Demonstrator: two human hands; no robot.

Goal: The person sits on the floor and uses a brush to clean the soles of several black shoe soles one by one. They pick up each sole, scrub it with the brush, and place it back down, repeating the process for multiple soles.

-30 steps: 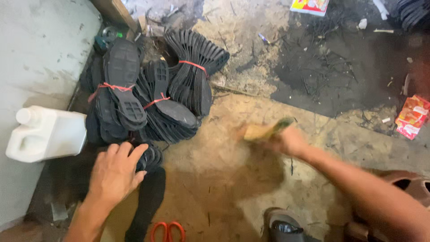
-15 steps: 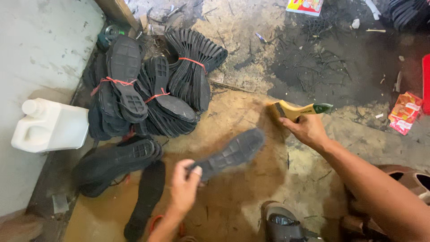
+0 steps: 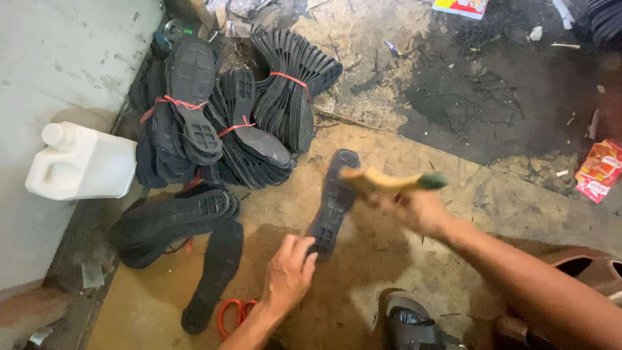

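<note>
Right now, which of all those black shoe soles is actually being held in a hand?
The single sole lifted at the middle, gripped at its near end by the left hand. The others lie bundled with red ties or loose on the floor.

The left hand (image 3: pixel 288 272) grips the heel end of a black shoe sole (image 3: pixel 332 202) held over the floor (image 3: pixel 402 266) — the right hand (image 3: pixel 414 209) holds a brush (image 3: pixel 389 182) just above it.
</note>
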